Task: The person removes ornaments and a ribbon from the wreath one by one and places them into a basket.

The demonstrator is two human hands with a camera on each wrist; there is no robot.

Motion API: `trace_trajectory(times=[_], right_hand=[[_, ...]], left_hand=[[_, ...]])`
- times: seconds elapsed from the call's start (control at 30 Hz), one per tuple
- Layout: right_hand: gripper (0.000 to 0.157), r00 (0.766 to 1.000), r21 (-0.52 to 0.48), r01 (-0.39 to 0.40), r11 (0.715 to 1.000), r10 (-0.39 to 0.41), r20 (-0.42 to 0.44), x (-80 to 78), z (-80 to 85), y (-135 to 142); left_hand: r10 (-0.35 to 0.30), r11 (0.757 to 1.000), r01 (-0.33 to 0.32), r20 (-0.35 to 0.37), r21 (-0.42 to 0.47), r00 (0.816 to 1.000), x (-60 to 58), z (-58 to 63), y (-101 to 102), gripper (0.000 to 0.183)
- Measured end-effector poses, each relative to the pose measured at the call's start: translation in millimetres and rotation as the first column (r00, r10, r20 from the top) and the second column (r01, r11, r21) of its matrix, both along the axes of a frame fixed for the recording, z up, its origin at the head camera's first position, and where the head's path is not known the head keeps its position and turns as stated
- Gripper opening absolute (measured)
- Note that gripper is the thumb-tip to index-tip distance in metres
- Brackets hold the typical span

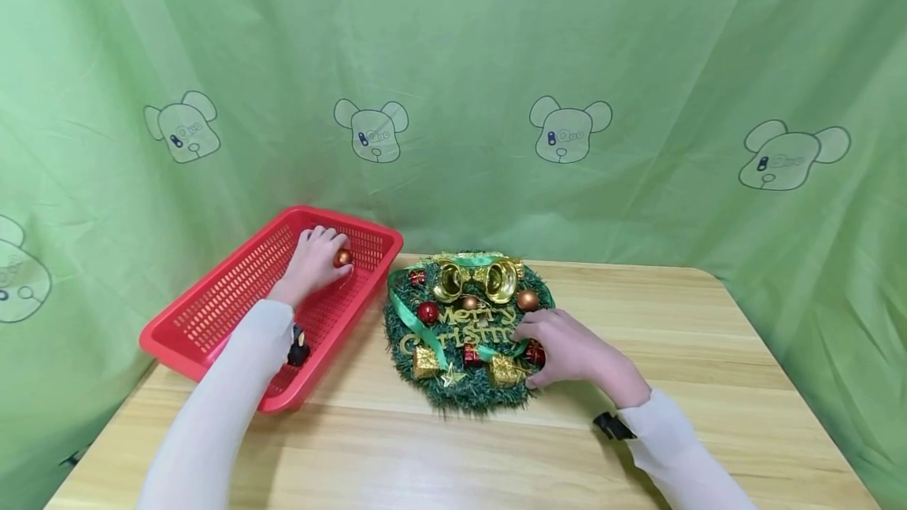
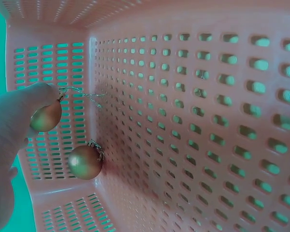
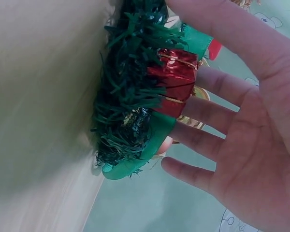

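My left hand (image 1: 316, 260) reaches into the red plastic basket (image 1: 397, 243) and pinches a copper-coloured bauble (image 1: 343, 257) between thumb and fingers. In the left wrist view a thin string trails from the held bauble (image 2: 47, 117), and a second bauble (image 2: 85, 162) lies in the basket corner beneath it. Green tinsel makes up the Christmas wreath (image 1: 453, 400) on the table. At its right edge my right hand (image 1: 570, 349) touches it with spread fingers, beside a small red foil gift box (image 3: 175, 79) and green ribbon (image 3: 159, 133).
On the wreath sit gold bells (image 1: 501, 280), gold gift boxes (image 1: 426, 363), a red bauble (image 1: 427, 312) and gold "Merry Christmas" lettering (image 1: 482, 334). The wooden table (image 1: 680, 321) meets a green curtain (image 1: 468, 38) behind. The basket stands left of the wreath.
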State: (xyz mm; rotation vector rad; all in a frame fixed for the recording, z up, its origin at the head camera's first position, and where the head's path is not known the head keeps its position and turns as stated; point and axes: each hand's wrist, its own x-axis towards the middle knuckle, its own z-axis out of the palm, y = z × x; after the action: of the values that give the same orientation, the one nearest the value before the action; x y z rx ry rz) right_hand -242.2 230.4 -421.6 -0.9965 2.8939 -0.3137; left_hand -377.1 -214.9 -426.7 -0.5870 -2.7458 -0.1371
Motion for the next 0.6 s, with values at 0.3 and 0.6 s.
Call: trace_trajectory(times=[0.3,0.6], right_hand=[[0.068,1.0,0.016,0.002,1.0,-0.002,-0.017,2.1,1.0,0.4],[0.067,1.0,0.009,-0.015,1.0,0.015,0.01,3.8,4.1,-1.0]], left_hand=[[-0.007,1.0,0.007,-0.009,0.006,1.0,0.0,-2.6,-1.1,0.037],[-0.013,1.0,0.013,-0.01,-0.007,1.0,-1.0,-4.5,-1.5,0.036]])
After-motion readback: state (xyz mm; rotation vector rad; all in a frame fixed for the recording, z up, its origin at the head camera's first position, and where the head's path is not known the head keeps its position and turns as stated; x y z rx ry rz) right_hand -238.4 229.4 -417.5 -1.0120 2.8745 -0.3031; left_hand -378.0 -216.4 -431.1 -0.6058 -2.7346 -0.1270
